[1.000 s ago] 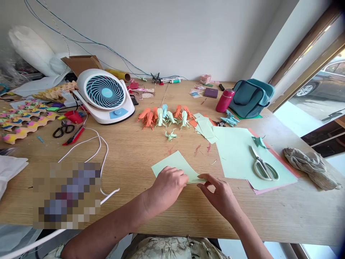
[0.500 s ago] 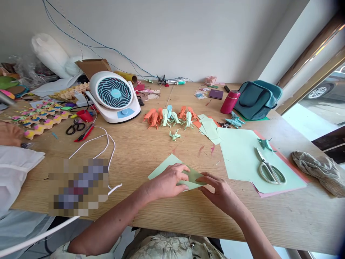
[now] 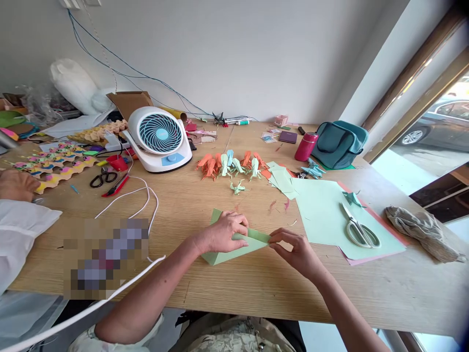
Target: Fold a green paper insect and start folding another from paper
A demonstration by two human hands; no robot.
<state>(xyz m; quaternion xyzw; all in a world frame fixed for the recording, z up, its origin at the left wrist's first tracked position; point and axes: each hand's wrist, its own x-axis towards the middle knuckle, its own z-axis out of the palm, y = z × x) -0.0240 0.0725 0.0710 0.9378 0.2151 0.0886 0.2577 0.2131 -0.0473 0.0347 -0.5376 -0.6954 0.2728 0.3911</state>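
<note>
A light green sheet of paper, partly folded with raised edges, is between my hands just above or on the wooden table. My left hand lies over its left half, fingers and thumb closed on the upper fold. At the right-hand corner, my right hand pinches the paper between thumb and fingertips. Beyond the hands sits a small green folded-paper figure. Behind it stand several orange, green and blue folded figures. Cut paper pieces lie to their right.
Large green sheets with scissors on top are at right, near a crumpled cloth. A pink bottle and teal bag stand behind. At left are a fan, a white cable and another person's hand.
The green paper has turned and its edges now stand up in a fold. My right hand has shifted to pinch its right corner. The camera view has moved slightly.
</note>
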